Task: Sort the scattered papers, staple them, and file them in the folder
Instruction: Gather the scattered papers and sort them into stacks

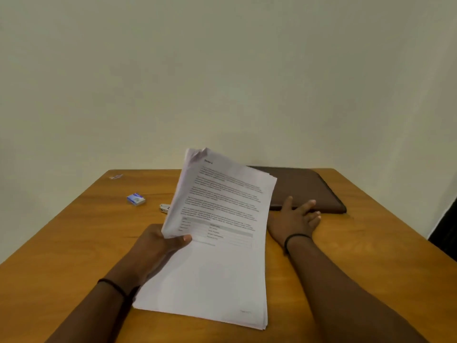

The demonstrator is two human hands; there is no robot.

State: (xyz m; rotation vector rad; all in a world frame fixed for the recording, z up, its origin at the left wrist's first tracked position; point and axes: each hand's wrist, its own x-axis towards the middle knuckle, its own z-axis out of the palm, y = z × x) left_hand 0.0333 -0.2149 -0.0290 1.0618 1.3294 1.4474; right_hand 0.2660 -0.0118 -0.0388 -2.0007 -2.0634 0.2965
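Note:
A stack of white printed papers (217, 256) is lifted off the wooden table (61, 243), tilted up toward me. My left hand (158, 243) grips its left edge, thumb on the top sheet. My right hand (296, 219) lies to the right of the stack with fingers spread, its fingertips at the near edge of the dark brown folder (309, 186), which lies closed and flat at the back right. A silver stapler (164, 208) peeks out from behind the papers' left edge, mostly hidden.
A small blue box of staples (136, 199) lies on the table at the left. A small scrap or wrapper (115, 177) sits near the back left corner. A plain wall rises behind the table. A dark object (445, 231) stands off the right edge.

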